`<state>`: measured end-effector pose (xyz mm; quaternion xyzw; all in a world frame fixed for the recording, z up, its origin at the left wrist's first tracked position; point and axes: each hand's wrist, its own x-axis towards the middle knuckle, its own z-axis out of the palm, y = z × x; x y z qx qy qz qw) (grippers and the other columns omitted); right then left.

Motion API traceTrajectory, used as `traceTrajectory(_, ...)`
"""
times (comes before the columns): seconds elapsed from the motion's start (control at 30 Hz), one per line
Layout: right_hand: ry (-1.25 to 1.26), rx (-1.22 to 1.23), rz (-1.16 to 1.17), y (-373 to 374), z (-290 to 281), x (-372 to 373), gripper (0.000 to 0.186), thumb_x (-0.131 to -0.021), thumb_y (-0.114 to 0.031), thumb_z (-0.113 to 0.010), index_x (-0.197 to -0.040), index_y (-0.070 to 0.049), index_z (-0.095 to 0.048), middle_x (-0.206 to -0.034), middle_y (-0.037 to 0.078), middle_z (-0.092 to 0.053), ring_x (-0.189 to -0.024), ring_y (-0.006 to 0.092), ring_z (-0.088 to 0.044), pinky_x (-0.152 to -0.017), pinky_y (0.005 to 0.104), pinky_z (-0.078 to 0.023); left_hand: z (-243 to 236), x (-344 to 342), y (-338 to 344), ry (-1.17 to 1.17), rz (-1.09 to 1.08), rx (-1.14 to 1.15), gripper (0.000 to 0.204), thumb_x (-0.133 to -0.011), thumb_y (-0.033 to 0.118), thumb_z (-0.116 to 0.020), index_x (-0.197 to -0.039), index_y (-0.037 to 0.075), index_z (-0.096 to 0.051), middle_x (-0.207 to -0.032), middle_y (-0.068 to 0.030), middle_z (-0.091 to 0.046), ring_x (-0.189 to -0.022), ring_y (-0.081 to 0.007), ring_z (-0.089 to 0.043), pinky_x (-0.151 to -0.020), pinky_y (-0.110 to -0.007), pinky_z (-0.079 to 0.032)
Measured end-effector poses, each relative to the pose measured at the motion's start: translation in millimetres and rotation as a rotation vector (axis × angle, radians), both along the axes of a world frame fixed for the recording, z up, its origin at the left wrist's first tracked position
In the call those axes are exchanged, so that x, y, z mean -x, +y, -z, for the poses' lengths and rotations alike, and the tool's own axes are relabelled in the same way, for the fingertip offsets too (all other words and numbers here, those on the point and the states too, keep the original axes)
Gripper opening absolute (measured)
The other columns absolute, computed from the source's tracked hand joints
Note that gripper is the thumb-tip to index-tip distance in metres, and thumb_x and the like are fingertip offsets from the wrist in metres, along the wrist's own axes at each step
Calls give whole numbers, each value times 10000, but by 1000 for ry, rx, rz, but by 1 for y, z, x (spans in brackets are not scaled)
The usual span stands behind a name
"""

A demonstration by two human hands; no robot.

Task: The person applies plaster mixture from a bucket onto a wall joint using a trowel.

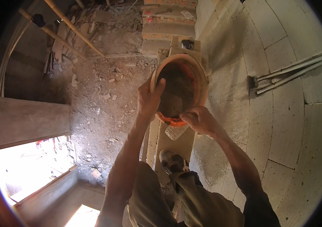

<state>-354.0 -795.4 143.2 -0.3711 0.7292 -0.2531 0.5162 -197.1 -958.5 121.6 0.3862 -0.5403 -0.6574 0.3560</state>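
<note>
Insp. of bucket: we find it above a narrow board, just ahead of the person's shoe, mouth up toward the camera. Base is hidden, so whether it rests on the board or is lifted, we can't tell.

Grip: L hand is closed on the left rim, thumb over the lip, fingers down the outer side. R hand is at the near right edge, fingers curled; whether they pinch the lip or some small item inside, we can't tell.

Reason for hold, in our judgement: one hand at the side plus one at the near edge prob. steadies a wide, poss. heavy vessel vs. tipping on a slim support. The board runs alongside the block wall, prob. for footing close to its face, w/ rubble-strewn floor on the other side. A see-through plastic bottle lies by the near edge, partly covered by the bucket (kept within reach, we'd guess).

Condition: round, wide mouth; thick pale lip, apparently coated w/ dust or dried mix. Orange shows on the inner wall, esp. right side and near edge. Interior is dark grey-brown; fill level unclear.
</note>
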Motion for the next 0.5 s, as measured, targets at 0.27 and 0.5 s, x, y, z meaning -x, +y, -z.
traceTrajectory(0.27,87,247,71,45,-15,-1,374,-999,-294,-746,-1218,8,-717,-934,153,-768,-814,188,-724,-736,361,-566,41,-22,-23,-266,-41,92,479,-1053,439,-658,-1248,2,-689,-961,-80,-663,-909,-183,-600,-817,-393,-507)
traceTrajectory(0.5,447,235,24,110,-69,24,234,-1012,-215,-691,-1105,-1,-690,-897,205,-742,-798,328,-759,-711,452,-579,55,-45,-50,-28,-4,-337,319,-1086,367,-642,-1250,94,-667,-850,73,-574,-667,-41,-523,-542,-240,-434)
